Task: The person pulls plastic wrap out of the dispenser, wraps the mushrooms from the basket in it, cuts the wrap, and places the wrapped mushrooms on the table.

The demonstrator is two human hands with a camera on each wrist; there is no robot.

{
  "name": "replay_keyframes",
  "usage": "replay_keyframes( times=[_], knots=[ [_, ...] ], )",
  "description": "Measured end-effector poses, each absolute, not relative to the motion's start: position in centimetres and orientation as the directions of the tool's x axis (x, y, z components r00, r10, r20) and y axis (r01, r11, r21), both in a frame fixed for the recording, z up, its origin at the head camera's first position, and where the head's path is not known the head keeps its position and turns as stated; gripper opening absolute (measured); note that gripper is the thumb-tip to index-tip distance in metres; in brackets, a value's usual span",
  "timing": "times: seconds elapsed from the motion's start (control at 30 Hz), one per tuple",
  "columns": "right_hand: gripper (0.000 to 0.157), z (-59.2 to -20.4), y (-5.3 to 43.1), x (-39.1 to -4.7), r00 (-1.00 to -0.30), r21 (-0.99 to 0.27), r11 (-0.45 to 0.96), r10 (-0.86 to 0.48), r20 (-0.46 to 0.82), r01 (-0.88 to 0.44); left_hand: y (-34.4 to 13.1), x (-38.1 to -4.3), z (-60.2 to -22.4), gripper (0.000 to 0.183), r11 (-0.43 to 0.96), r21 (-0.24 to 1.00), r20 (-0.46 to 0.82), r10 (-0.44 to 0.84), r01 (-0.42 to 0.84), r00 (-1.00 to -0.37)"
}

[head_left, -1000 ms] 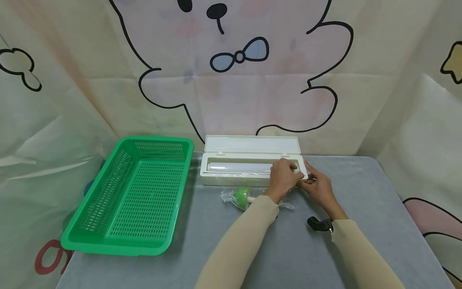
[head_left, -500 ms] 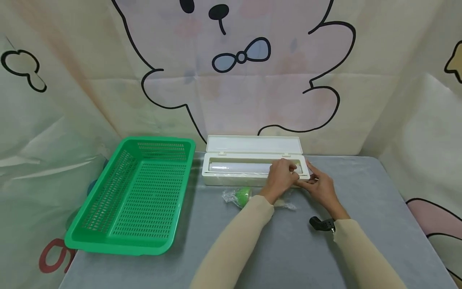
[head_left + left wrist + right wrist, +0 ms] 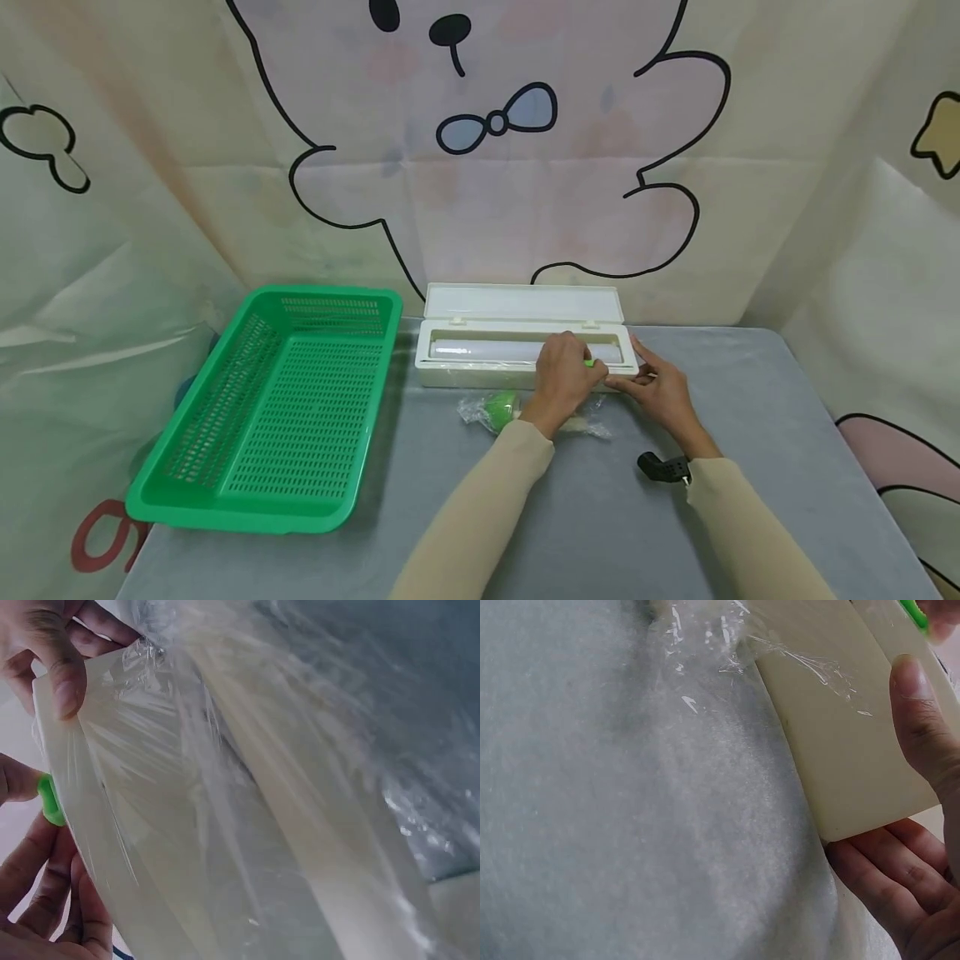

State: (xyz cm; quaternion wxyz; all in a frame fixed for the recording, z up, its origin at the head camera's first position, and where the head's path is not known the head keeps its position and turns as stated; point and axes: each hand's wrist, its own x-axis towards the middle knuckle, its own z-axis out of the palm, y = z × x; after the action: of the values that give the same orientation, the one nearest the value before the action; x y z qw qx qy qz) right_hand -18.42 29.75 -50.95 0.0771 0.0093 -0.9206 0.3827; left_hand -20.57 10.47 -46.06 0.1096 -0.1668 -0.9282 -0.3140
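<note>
A white cling film dispenser stands at the table's back with its lid raised and a film roll inside. My left hand is over its front edge, pinching a small green slide cutter between thumb and fingers. At the right end my right hand grips the box; its thumb presses on the front edge and its fingers reach underneath, as the right wrist view shows. Clear cling film stretches over the box front and hangs down in creases.
In front of the dispenser lies a green rounded object with a pale stick, wrapped in clear film and partly hidden by my left arm. A green perforated basket stands on the left of the grey table. A printed curtain hangs behind.
My left hand has slid left along the dispenser's front edge, and the green slide cutter now shows at its fingers. My right hand stays at the right end.
</note>
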Motion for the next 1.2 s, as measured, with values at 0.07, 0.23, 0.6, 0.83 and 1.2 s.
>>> replay_keyframes(
  times=[0.07, 0.23, 0.6, 0.83, 1.2],
  knots=[
    [0.090, -51.0, 29.7, -18.5, -0.987, -0.700, 0.710, 0.045, 0.152, -0.076, 10.4, -20.5, -46.0, 0.019, 0.772, 0.512, 0.316, 0.237, 0.376, -0.919],
    [0.090, -51.1, 29.6, -18.6, -0.985, -0.698, 0.712, 0.049, 0.163, -0.080, 9.9, -20.5, -46.1, 0.014, 0.778, 0.517, 0.315, 0.214, 0.356, -0.925],
    [0.090, -51.1, 29.5, -18.6, -0.984, -0.684, 0.724, 0.041, 0.173, -0.090, 7.1, -20.3, -46.5, 0.011, 0.751, 0.553, 0.350, 0.185, 0.361, -0.919],
    [0.090, -50.9, 29.7, -18.6, -0.986, -0.688, 0.720, 0.036, 0.166, -0.089, 4.9, -20.2, -46.6, 0.012, 0.756, 0.554, 0.374, 0.150, 0.350, -0.915],
    [0.090, -50.9, 29.7, -18.4, -0.986, -0.687, 0.721, 0.035, 0.166, -0.090, 2.5, -20.0, -46.6, 0.015, 0.770, 0.556, 0.368, 0.110, 0.314, -0.923]
  ],
)
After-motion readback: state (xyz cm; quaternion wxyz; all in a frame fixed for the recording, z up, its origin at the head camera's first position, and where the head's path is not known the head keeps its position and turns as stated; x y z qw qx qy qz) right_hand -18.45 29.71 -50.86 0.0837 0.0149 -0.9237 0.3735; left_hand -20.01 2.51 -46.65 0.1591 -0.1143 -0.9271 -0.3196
